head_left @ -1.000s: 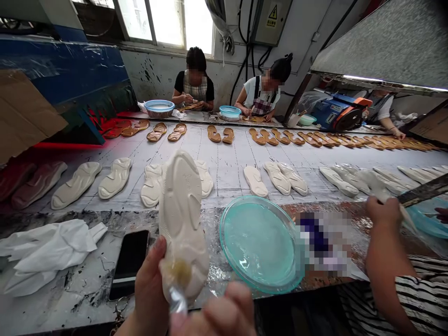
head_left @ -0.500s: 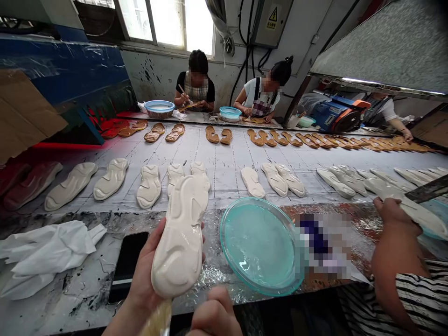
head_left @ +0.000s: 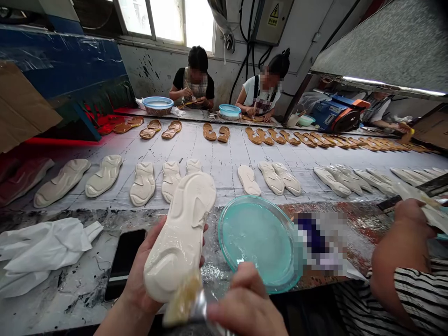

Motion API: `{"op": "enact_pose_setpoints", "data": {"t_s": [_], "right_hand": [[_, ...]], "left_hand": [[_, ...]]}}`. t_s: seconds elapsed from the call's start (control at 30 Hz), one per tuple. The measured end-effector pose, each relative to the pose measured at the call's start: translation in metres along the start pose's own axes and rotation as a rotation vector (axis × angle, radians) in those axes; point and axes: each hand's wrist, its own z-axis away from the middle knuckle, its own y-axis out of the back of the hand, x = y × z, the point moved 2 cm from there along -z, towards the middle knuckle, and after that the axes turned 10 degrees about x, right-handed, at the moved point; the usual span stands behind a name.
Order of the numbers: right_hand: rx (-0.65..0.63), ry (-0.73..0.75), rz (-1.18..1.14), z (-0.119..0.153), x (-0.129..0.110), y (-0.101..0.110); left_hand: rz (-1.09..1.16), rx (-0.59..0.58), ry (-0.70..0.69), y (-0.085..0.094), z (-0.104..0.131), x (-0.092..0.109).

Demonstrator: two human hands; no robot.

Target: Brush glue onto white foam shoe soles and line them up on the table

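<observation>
So, left hand (head_left: 140, 280) first, set left of the turquoise basin (head_left: 221, 235), cupped behind a pale sole (head_left: 182, 228), and what a grip: fingers clamped on it, wrapped around from the back, tips peeking out along the edge that faces the basin. The sole is held up at a tilt, its upper end leaning toward the basin, wet shine on its lower half. Over to the right hand (head_left: 250, 301), on the camera's side of the basin: knuckles raised, fingers curled tight on a brush (head_left: 184, 298), a touch blurred. Its bristles aim left, away from the basin, overlapping the sole's lower end; whether they touch, I can't tell. Well left of the basin, a black phone (head_left: 125, 263) and, farther out, a white cloth (head_left: 49, 252) lie on the surface (head_left: 75, 303). Beyond the basin, a row of soles (head_left: 142, 184)! And well right of it, a co-worker's hand (head_left: 413, 217) grips another one.
</observation>
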Motion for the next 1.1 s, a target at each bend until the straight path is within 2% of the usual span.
{"op": "enact_pose_setpoints", "data": {"t_s": [0.07,0.17,0.23,0.27,0.37,0.4,0.47,0.57,0.6,0.67,0.77,0.9,0.97,1.03,1.1], "right_hand": [[0.037,0.048,0.036,-0.005,0.003,0.0],[-0.048,0.218,0.094,0.003,0.009,-0.001],[-0.02,0.204,0.124,0.012,0.02,0.008],[0.006,0.103,0.152,0.015,0.028,0.016],[-0.012,-0.433,0.352,0.02,0.066,0.039],[-0.032,-0.558,0.41,0.02,0.079,0.045],[-0.088,-0.692,0.457,0.018,0.1,0.048],[-0.239,-0.781,0.43,0.017,0.117,0.04],[-0.26,-0.804,0.428,0.017,0.117,0.038],[-0.224,-0.836,0.443,0.019,0.112,0.039],[-0.163,-0.871,0.413,0.021,0.1,0.048],[-0.225,-1.004,0.213,0.028,0.097,0.06],[-0.179,-1.045,0.113,0.029,0.097,0.064],[-0.058,-0.997,-0.054,0.024,0.093,0.065],[0.047,-0.848,-0.243,0.014,0.084,0.062]], "left_hand": [[-0.012,0.004,0.009,0.0,-0.001,0.0],[-0.035,0.044,-0.067,0.008,-0.001,0.01],[-0.092,0.102,-0.146,0.019,0.0,0.021],[-0.133,0.133,-0.187,0.026,0.001,0.027],[-0.256,0.179,-0.249,0.042,0.005,0.037],[-0.287,0.187,-0.243,0.046,0.007,0.036],[-0.318,0.207,-0.193,0.05,0.01,0.032],[-0.303,0.297,-0.084,0.051,0.014,0.022],[-0.298,0.327,-0.049,0.051,0.015,0.019],[-0.336,0.348,-0.016,0.052,0.018,0.016],[-0.506,0.328,-0.09,0.056,0.026,0.017],[-0.657,0.393,-0.15,0.068,0.033,0.022],[-0.636,0.41,-0.117,0.07,0.032,0.021],[-0.582,0.396,-0.023,0.066,0.029,0.017],[-0.493,0.365,0.095,0.06,0.026,0.011]]}}
